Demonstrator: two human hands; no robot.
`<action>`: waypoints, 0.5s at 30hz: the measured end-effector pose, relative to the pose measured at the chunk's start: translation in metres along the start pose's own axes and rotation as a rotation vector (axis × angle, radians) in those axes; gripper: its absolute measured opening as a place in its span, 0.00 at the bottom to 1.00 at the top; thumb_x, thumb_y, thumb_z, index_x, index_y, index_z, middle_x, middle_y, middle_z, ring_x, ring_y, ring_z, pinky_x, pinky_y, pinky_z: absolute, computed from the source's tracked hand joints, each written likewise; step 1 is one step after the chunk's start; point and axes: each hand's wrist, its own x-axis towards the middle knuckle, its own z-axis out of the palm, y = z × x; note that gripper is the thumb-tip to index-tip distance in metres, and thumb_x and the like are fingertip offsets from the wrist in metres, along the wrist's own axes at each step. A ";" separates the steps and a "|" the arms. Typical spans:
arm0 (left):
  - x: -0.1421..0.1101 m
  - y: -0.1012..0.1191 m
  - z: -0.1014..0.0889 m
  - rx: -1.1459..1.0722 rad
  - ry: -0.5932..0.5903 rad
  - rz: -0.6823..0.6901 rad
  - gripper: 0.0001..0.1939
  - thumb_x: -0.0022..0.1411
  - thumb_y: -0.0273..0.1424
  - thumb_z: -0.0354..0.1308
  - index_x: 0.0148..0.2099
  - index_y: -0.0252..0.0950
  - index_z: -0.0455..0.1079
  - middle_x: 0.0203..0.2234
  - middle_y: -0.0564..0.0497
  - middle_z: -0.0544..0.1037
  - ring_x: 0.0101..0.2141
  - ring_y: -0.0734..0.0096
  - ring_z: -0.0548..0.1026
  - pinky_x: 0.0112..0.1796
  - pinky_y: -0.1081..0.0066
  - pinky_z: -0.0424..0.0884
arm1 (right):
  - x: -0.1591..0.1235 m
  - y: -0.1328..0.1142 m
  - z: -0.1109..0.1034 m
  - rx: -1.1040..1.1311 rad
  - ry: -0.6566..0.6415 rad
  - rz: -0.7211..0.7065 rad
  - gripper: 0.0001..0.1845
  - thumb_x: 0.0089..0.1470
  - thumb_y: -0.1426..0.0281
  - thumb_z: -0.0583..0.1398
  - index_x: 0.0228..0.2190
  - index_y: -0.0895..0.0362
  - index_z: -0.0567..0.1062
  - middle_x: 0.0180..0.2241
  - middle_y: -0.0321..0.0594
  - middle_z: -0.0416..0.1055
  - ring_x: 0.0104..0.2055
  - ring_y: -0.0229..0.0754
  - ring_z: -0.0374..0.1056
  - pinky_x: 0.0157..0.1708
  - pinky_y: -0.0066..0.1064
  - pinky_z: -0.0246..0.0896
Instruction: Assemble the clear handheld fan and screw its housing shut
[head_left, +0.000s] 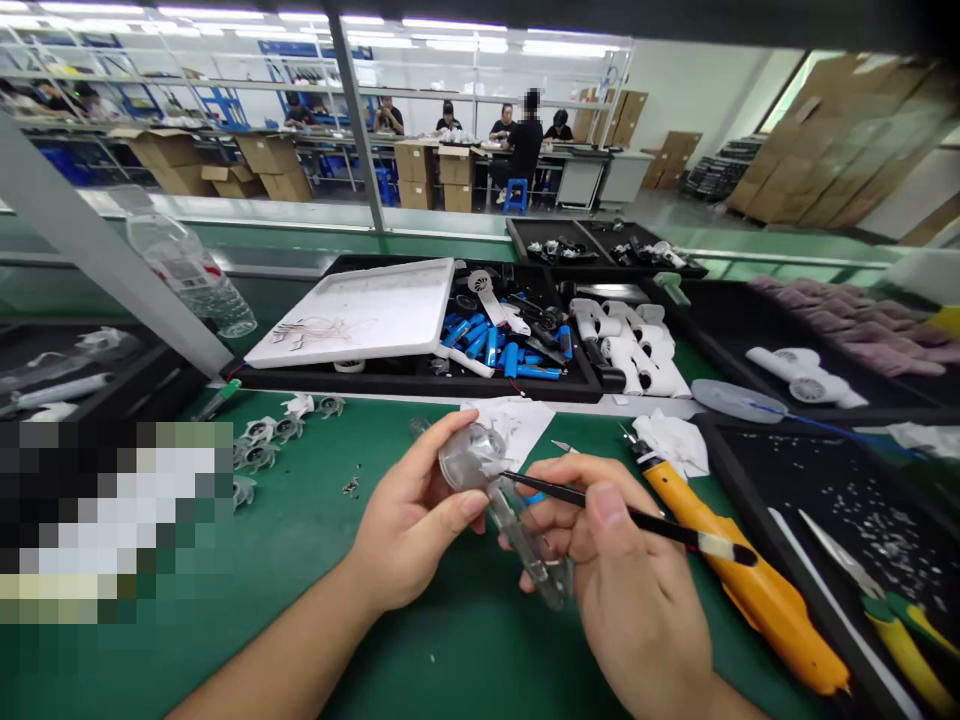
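plastic and clear, a handheld-fan casing [466, 460] gripped in the left hand [405, 522], round head between thumb and fingers, handle slanting down above the green work mat [292, 560]. pinched in the right hand [641, 590], a slim black tool [637, 517], tip at the casing's head; contact between lower fingertips and handle hard to make out. lying to the right, an orange electric screwdriver [739, 565]; to the left, clear fan impellers [262, 431]; beyond, blue battery cells [491, 348].

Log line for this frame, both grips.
left grip: clear housing | right grip: slim black tool, tip at clear housing | nearby: orange driver on green bench
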 end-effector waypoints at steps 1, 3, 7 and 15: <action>0.001 0.001 -0.002 0.004 -0.011 0.002 0.24 0.65 0.31 0.65 0.61 0.56 0.69 0.36 0.56 0.78 0.30 0.78 0.76 0.33 0.80 0.77 | 0.000 -0.002 -0.001 -0.057 0.004 -0.054 0.17 0.69 0.55 0.51 0.46 0.49 0.75 0.41 0.42 0.76 0.36 0.43 0.76 0.28 0.31 0.74; 0.002 0.003 -0.004 0.027 -0.044 -0.006 0.24 0.65 0.29 0.65 0.61 0.55 0.70 0.38 0.55 0.79 0.33 0.77 0.77 0.37 0.80 0.77 | 0.001 -0.008 -0.003 -0.164 0.006 -0.160 0.15 0.71 0.58 0.51 0.44 0.47 0.77 0.45 0.39 0.75 0.39 0.41 0.75 0.32 0.29 0.73; 0.001 0.003 -0.006 0.071 -0.075 -0.051 0.25 0.64 0.30 0.66 0.62 0.50 0.71 0.42 0.53 0.81 0.39 0.74 0.79 0.44 0.81 0.75 | 0.004 -0.019 -0.006 -0.268 -0.042 -0.279 0.14 0.71 0.64 0.51 0.41 0.49 0.76 0.43 0.36 0.76 0.40 0.38 0.74 0.32 0.27 0.69; 0.003 0.003 -0.004 0.083 -0.057 -0.074 0.25 0.62 0.35 0.68 0.61 0.45 0.71 0.41 0.46 0.82 0.41 0.60 0.81 0.42 0.70 0.79 | 0.004 -0.041 -0.003 -0.497 0.025 -0.467 0.13 0.68 0.71 0.52 0.32 0.55 0.73 0.34 0.36 0.79 0.37 0.37 0.76 0.37 0.26 0.71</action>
